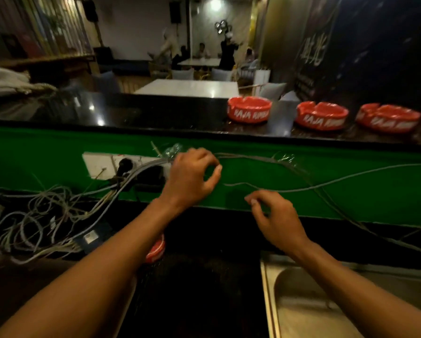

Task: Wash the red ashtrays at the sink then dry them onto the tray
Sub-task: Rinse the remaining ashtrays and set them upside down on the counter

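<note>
Red, glossy ashtrays with notched rims and white lettering on their sides sit in a row on the dark bar top [155, 113] at about one to two o'clock: the nearest ashtray [249, 109], a second ashtray [322, 116] to its right, a third ashtray [388, 117] further right, and the edge of another at the frame's border. A lower ashtray [156, 248] peeks out beneath the left forearm, just below centre, on the dark lower counter. The steel sink [302, 301] lies at five o'clock, partly covered by the right forearm.

Between the hands and the bar top runs a green panel [326, 172] strung with grey cables [351, 178]; a white socket plate [102, 164] and a tangle of wires [38, 223] fill nine o'clock. Beyond the bar, at twelve o'clock, are white tables and seated people, blurred.

The left hand [191, 176] is raised before the green panel, fingers curled with thumb and forefinger nearly meeting, holding nothing visible. The right hand [275, 218], lower and at three o'clock of the left, has loosely bent fingers close to a cable; whether it touches it cannot be told.
</note>
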